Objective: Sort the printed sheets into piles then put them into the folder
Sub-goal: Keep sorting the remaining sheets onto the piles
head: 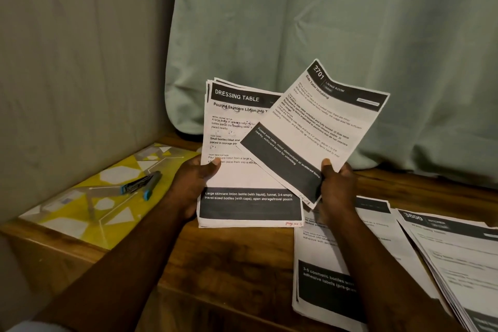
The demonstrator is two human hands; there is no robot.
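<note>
My left hand [192, 184] grips a stack of printed sheets [237, 148] by its left edge, thumb on the top page headed "DRESSING TABLE". My right hand [338, 183] pinches a single sheet [320, 121] headed "2701 LIVING ROOM" at its lower edge; it is tilted to the right and overlaps the stack. Both are held above the wooden table [229, 256]. One pile of sheets [320, 272] lies flat under my right forearm. Another pile [458, 259], headed "3800", lies fanned at the far right. A yellow patterned folder [94, 202] lies flat at the left.
Two blue-capped markers [142, 186] lie on the yellow folder. A pale green curtain [323, 35] hangs behind the table, and a grey wall [80, 62] closes off the left side.
</note>
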